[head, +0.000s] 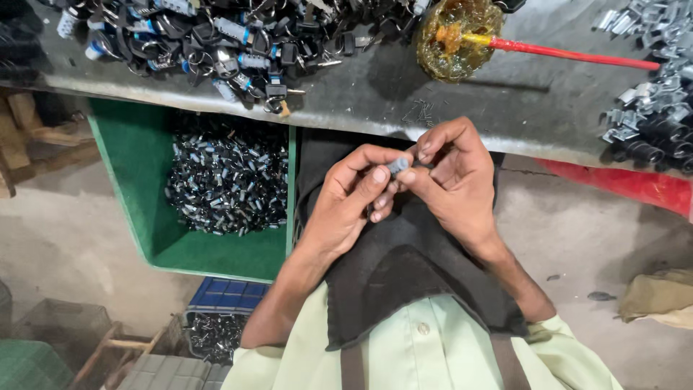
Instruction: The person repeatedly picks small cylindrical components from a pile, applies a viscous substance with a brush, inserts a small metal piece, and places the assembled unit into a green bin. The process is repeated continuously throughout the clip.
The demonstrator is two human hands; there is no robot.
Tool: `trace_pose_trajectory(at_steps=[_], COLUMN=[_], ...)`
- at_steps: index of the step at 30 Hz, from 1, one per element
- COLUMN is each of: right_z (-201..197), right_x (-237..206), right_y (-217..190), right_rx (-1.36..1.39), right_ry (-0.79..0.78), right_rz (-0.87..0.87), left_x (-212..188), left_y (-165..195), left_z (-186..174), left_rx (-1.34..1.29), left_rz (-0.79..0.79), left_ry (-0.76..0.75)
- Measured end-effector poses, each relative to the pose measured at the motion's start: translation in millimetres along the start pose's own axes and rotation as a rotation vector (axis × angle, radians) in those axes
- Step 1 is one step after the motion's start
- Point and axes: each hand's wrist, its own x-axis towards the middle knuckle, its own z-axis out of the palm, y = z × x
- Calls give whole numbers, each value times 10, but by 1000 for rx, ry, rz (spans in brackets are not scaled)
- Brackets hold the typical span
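left hand [354, 198] + right hand [451, 177]: fingers pinch small grey metal cylinder [398, 167] | beyond fingers: scuffed grey worktop [505, 101] | left: green bin [137, 155]

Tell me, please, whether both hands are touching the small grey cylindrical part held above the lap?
Touching. The head view shows the left hand pinching the small grey cylindrical part between thumb and forefinger, while the right hand fingertips press against its other end.

bench [505, 108] middle strip in front of the hands is bare, easy pass | left end blocked by a heap of keys and small locks [216, 40] | right end crowded with metal clips [650, 87] | yellow blob on a red stick [462, 36] lies across the far side | green bin [130, 159] open on top, down left
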Motion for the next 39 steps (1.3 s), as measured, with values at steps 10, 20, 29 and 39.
trace_pose_trajectory(at_steps=[10,20,29,39], right_z=[-632,-597,-691,-393], right_x=[486,370,239,502], right_y=[-446,-690,-440,-828], right_rx=[-73,-378,-199,-615], right_ry=[437,450,525,339], right_rz=[-225,-399,-393,-84], left_x=[194,770,658,245], left_y=[273,180,139,248], left_z=[159,69,119,-167], left_rx=[329,-101,-238,-202], left_rz=[272,116,44,130], left_ry=[129,35,-48,-211])
